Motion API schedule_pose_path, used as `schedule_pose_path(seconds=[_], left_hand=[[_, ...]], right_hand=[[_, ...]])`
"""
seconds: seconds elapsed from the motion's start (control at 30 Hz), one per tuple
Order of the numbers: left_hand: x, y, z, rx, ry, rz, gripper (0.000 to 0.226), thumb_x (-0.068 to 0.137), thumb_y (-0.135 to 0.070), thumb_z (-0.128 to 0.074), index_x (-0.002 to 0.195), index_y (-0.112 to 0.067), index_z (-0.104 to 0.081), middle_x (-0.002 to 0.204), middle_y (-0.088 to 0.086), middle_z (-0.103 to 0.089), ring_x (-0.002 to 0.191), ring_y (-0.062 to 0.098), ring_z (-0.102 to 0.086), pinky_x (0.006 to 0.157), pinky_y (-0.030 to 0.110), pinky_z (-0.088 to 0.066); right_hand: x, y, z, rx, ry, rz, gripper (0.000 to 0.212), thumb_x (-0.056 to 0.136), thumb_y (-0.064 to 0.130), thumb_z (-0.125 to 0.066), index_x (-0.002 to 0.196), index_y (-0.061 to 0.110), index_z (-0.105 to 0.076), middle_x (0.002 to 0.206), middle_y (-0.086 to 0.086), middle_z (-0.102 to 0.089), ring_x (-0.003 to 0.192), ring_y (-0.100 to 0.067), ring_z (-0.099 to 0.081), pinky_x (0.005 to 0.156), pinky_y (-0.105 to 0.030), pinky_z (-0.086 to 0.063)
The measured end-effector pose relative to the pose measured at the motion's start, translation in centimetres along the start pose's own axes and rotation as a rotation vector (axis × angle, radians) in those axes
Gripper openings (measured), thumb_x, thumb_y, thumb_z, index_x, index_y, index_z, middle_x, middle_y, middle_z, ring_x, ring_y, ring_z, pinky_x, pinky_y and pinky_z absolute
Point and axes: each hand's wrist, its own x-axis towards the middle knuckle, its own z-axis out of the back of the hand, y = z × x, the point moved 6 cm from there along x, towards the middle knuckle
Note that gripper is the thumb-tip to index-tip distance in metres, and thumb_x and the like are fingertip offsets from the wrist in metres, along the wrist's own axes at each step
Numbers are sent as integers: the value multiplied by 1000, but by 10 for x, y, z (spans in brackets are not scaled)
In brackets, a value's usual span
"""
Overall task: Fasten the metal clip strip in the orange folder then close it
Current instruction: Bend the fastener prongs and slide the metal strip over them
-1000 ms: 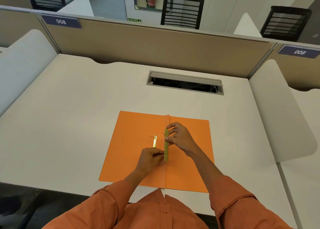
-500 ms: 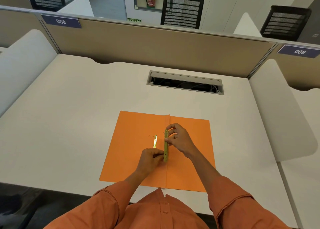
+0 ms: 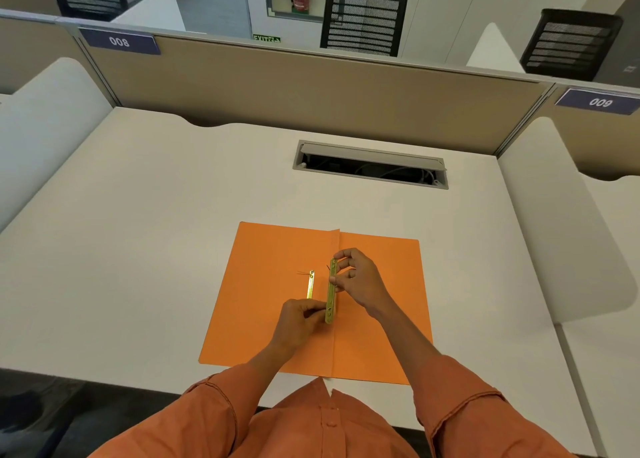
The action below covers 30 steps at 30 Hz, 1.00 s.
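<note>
The orange folder point(image 3: 266, 305) lies open and flat on the desk, its centre fold running toward me. A long gold metal clip strip point(image 3: 331, 289) stands on edge just left of the fold. My right hand point(image 3: 360, 279) pinches its far end, and my left hand point(image 3: 299, 320) pinches its near end. A second, thinner gold strip point(image 3: 310, 284) lies flat on the left leaf, with thin dark prongs at its far tip. Its near end is hidden behind my left hand.
A white desk point(image 3: 138, 249) carries the folder. A cable hatch point(image 3: 370, 164) is open at the back middle. Beige partition panels point(image 3: 294, 86) and white side dividers point(image 3: 561, 222) enclose the desk. Black mesh chairs stand beyond the partition.
Both hands stay on the clip strip. It has shifted very slightly toward me and my right-hand fingers have adjusted a little at its far end.
</note>
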Motion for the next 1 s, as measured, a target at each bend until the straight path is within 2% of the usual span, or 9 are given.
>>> schedule_pose_path(seconds=[0.1, 0.17, 0.3, 0.43, 0.6, 0.73, 0.83, 0.93, 1.0], left_hand=[[1, 3, 2, 7, 20, 29, 21, 89, 0, -76, 106, -12, -83, 79, -29, -76, 75, -6, -71, 74, 12, -56], [2, 3, 2, 12, 30, 34, 21, 89, 2, -75, 106, -10, -83, 76, -31, -75, 73, -7, -71, 72, 9, -54], [4, 1, 6, 7, 20, 35, 20, 89, 5, -74, 104, -5, -82, 83, -4, -78, 68, -4, -71, 67, 9, -54], [15, -6, 14, -110, -38, 57, 14, 92, 6, -71, 104, 4, -78, 87, 18, -76, 66, 10, -73, 61, 23, -62], [39, -23, 24, -120, -137, 17, 25, 94, -3, -72, 119, -10, -72, 96, 8, -74, 65, 7, -72, 52, 20, -56], [54, -28, 20, -186, -61, 23, 34, 95, 1, -69, 126, -12, -73, 106, 13, -74, 71, 19, -72, 62, 42, -66], [59, -30, 16, -164, -38, 39, 26, 94, 3, -69, 112, -13, -79, 97, 10, -78, 75, 25, -76, 67, 47, -67], [59, -29, 13, -147, -34, 63, 19, 93, 3, -70, 101, -9, -81, 90, 8, -78, 74, 29, -79, 71, 46, -66], [59, -30, 13, -111, -41, 60, 18, 92, 4, -70, 100, -8, -82, 87, 6, -78, 68, 16, -76, 68, 36, -64]], right_hand=[[0, -1, -1, -7, -5, 2, 42, 83, -7, -79, 115, 13, -62, 105, -17, -64, 68, -18, -65, 65, -39, -65], [-1, -2, -2, -9, -8, 3, 42, 82, -8, -79, 115, 14, -63, 105, -16, -64, 70, -19, -65, 65, -41, -66], [-1, -3, -4, -3, -18, 10, 42, 82, -8, -78, 114, 15, -64, 104, -16, -64, 69, -20, -64, 68, -46, -65], [-1, -4, -3, -9, -36, 30, 40, 82, -8, -78, 113, 16, -65, 104, -13, -64, 64, -16, -64, 69, -46, -65], [-2, -3, -2, -6, -49, 50, 40, 83, -11, -75, 112, 15, -66, 105, -14, -62, 62, -15, -64, 69, -41, -64], [-3, -1, -3, -15, -42, 62, 39, 84, -9, -75, 114, 14, -65, 105, -13, -62, 62, -11, -67, 65, -31, -63], [-4, 0, -4, 9, -35, 72, 39, 84, -10, -75, 113, 14, -65, 106, -15, -61, 61, -13, -66, 63, -26, -60], [-4, -1, -5, 7, -38, 79, 41, 82, -9, -77, 112, 18, -66, 105, -14, -62, 65, -20, -64, 65, -37, -64], [-4, -1, -5, 10, -41, 78, 42, 82, -8, -78, 112, 20, -66, 105, -13, -63, 67, -21, -64, 70, -45, -64]])
